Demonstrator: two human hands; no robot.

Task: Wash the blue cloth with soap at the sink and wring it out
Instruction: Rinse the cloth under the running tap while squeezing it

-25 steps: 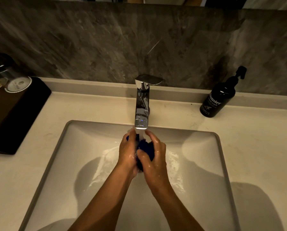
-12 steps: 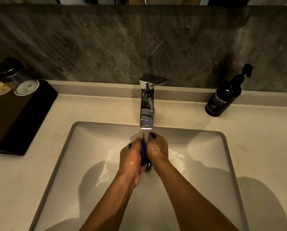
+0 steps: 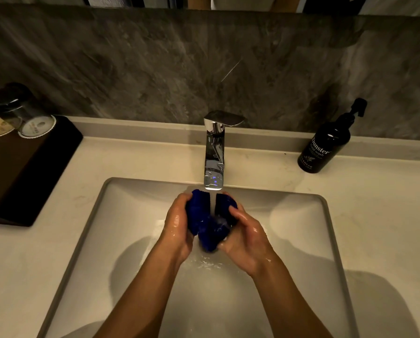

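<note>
The blue cloth is bunched into a wet wad under the chrome faucet, whose water stream falls onto its middle. My left hand grips the cloth's left side and my right hand grips its right side, both wet. They are held over the white rectangular sink, near its back edge. A black pump bottle of hand wash stands on the counter at the back right.
A dark tray with upturned glasses sits on the counter at the left. A grey stone backsplash rises behind the faucet. Pale countertop surrounds the sink.
My hands have spread apart from a pressed-together squeeze, and the cloth now shows as a larger wad between them under the stream.
</note>
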